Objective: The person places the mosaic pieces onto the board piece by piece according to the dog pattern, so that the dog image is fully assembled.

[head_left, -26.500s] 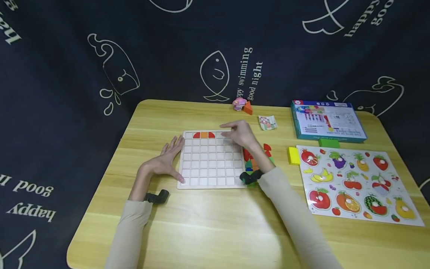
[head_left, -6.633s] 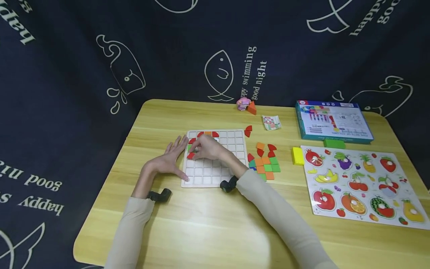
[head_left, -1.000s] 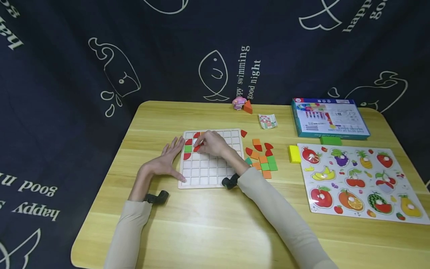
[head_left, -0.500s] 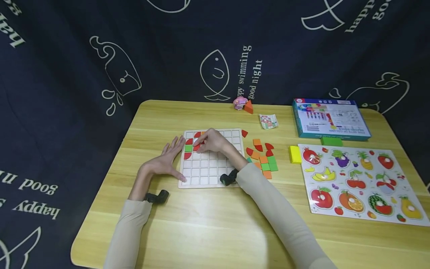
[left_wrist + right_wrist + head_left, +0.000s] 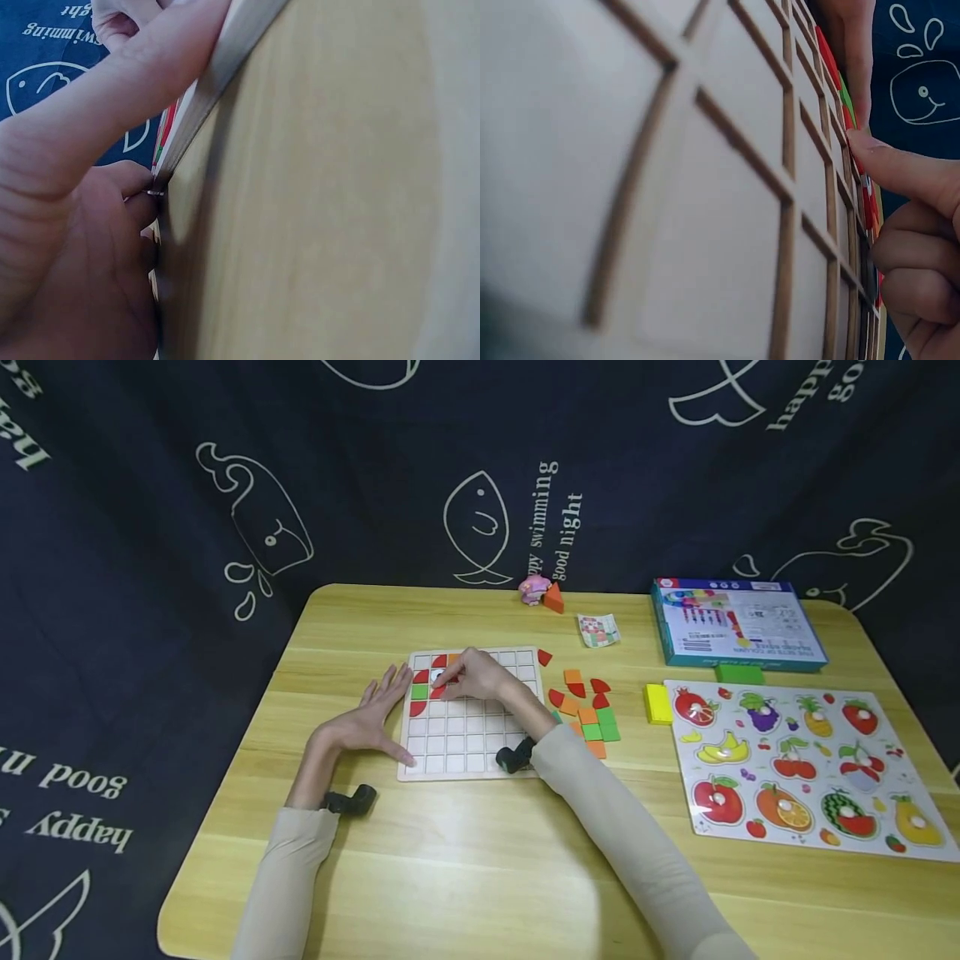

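Observation:
A white grid board lies on the table. My left hand is spread along its left side, thumb near the front corner and fingers near the back one. My right hand reaches over the board, thumb and index finger pinching a red tile at a cell in the second column. In the right wrist view the thumb is low over the grid. In the left column sit a red quarter-circle tile, a green square tile and another red tile. The right hand partly hides the back row.
Loose red, orange and green tiles lie right of the board. Behind them is a small pattern card. Farther right are a fruit puzzle board, a yellow block, a green block and a boxed set.
Since the oldest frame, red and green tiles have come onto the left column, and the loose tiles lie more spread out. Over the last second the right fingers stay at the same red tile, shifting slightly.

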A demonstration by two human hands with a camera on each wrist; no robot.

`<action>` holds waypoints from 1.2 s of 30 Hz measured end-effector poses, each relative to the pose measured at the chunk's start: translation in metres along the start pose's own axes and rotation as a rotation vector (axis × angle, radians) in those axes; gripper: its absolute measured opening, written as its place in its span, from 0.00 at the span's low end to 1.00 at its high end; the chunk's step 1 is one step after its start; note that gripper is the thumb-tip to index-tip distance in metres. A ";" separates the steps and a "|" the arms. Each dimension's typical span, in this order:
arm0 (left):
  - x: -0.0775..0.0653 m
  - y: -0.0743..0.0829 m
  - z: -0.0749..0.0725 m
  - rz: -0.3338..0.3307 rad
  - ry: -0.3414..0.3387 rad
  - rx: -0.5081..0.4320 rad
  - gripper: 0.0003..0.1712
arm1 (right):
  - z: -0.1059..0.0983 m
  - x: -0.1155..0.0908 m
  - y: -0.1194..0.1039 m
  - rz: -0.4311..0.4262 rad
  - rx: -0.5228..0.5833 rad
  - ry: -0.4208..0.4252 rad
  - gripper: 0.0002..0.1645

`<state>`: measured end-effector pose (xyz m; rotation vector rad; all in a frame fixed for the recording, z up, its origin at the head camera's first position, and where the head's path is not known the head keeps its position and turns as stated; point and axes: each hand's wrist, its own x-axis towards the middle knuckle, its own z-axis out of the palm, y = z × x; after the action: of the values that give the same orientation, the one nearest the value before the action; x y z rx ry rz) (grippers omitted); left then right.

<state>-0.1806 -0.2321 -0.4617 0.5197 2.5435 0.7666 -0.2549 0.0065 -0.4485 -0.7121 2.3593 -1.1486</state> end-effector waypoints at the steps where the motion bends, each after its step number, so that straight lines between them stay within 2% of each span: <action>1: 0.000 0.000 0.000 0.000 0.000 0.000 0.82 | 0.000 -0.001 0.000 -0.001 -0.008 -0.005 0.11; 11: 0.000 0.000 -0.002 0.022 0.006 0.011 0.82 | 0.000 -0.002 0.002 -0.024 0.022 -0.020 0.12; 16: 0.001 0.001 -0.001 0.030 0.007 0.011 0.82 | -0.009 -0.013 0.004 -0.005 0.077 0.006 0.15; 20: 0.001 0.002 0.000 0.030 0.011 0.011 0.83 | -0.034 -0.041 0.005 0.002 0.069 0.047 0.17; 26: -0.003 0.000 0.002 0.005 0.016 -0.008 0.83 | -0.076 -0.105 0.023 0.121 -0.014 0.213 0.16; 31: -0.005 -0.001 0.002 0.003 0.017 -0.005 0.83 | -0.085 -0.137 0.051 0.252 -0.057 0.310 0.16; 36: -0.001 0.000 0.002 0.016 0.009 -0.009 0.83 | -0.081 -0.144 0.065 0.335 -0.039 0.332 0.17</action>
<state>-0.1783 -0.2320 -0.4633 0.5349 2.5459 0.7868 -0.2052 0.1760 -0.4340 -0.1287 2.6459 -1.1420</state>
